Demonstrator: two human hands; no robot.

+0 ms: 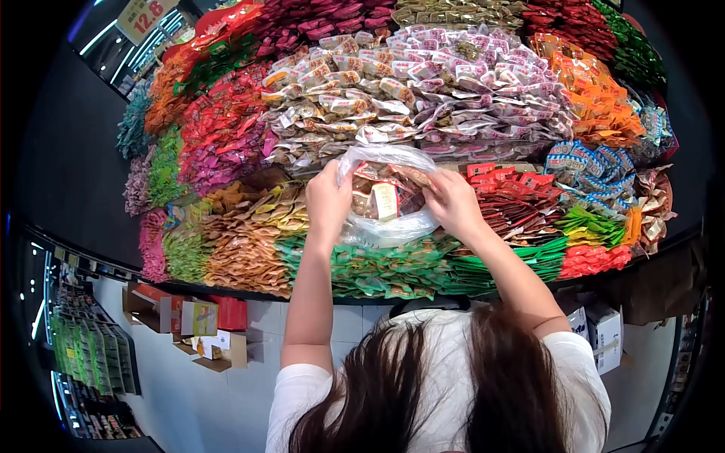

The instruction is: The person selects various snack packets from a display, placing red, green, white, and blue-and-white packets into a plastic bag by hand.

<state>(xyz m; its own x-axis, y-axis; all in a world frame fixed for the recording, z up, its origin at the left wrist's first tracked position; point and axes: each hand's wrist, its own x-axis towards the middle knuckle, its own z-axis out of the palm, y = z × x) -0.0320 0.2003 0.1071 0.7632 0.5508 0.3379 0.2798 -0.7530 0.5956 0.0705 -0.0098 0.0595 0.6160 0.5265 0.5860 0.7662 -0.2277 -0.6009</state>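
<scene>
A clear plastic bag (389, 232) is stretched wide at its mouth, above the front part of a snack display. My left hand (329, 200) pinches the bag's rim on the left side. On the opposite side, my right hand (455, 202) grips the rim with bent fingers. Inside the bag lie several wrapped snack packets (385, 201), one with a white and yellow label. Green-wrapped packets (362, 270) lie just below the bag, and rows of white-and-purple packets (483, 87) rise behind it.
Red packets (513, 198) and blue-striped packets (593, 170) lie to the right; orange-tan packets (253, 234) are on the left. Open cardboard boxes (219, 351) stand on the floor at the left, a white box (606, 336) at the right. A price sign (145, 16) hangs top left.
</scene>
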